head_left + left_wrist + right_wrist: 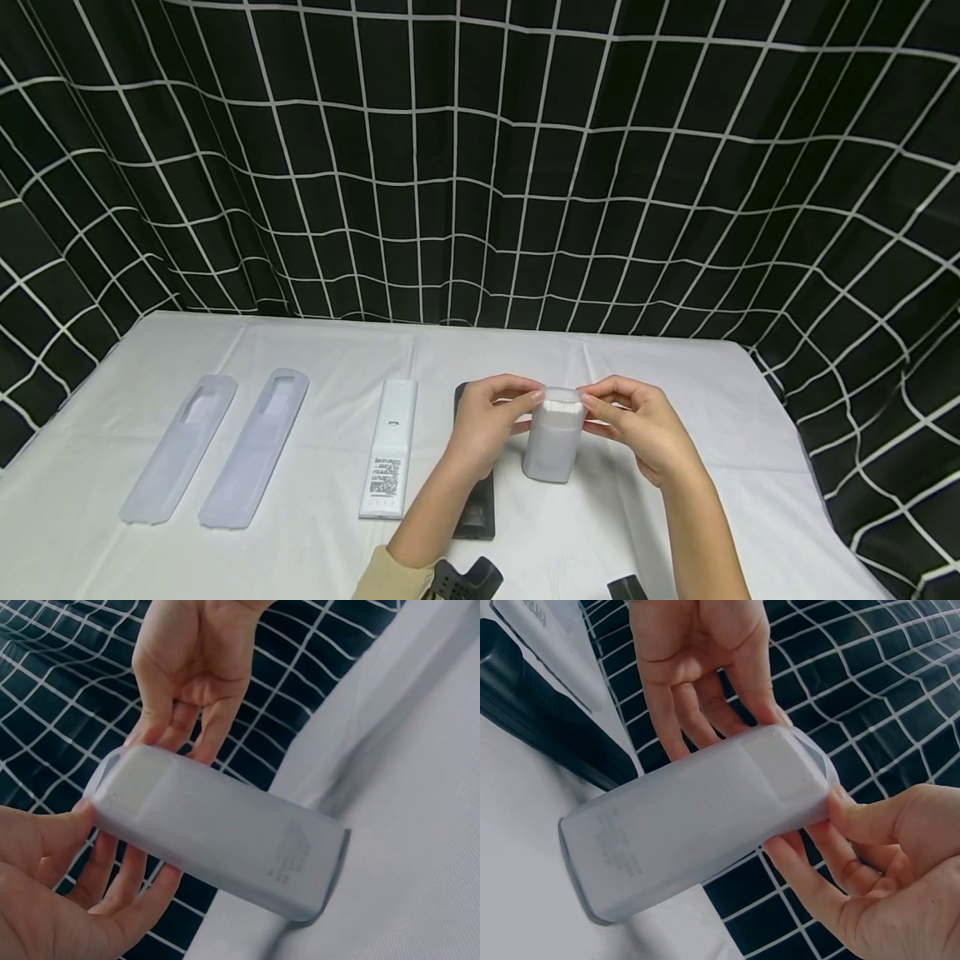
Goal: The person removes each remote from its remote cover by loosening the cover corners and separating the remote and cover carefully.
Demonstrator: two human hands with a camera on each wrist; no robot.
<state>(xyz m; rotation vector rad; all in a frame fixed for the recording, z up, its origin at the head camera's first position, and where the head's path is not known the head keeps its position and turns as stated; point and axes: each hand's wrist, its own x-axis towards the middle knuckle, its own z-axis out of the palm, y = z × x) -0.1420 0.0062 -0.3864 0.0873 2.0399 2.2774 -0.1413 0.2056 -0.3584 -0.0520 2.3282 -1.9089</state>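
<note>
A white remote control (784, 769) sits inside a translucent cover (551, 454), which stands up from the table on its lower end, with small print showing through. My left hand (483, 425) pinches the cover's upper rim from the left between thumb and fingers. On the other side, my right hand (637, 421) pinches the same rim. Part of the rim stands away from the remote's end in the right wrist view. Beneath my left hand and forearm lies a black remote control (476, 512), partly hidden.
Left of my arms, another white remote control (388, 450) lies with its label side up. Two translucent covers (180, 450) lie side by side farther left. All rest on a white-clothed table (315, 550); a black gridded curtain (480, 167) hangs behind.
</note>
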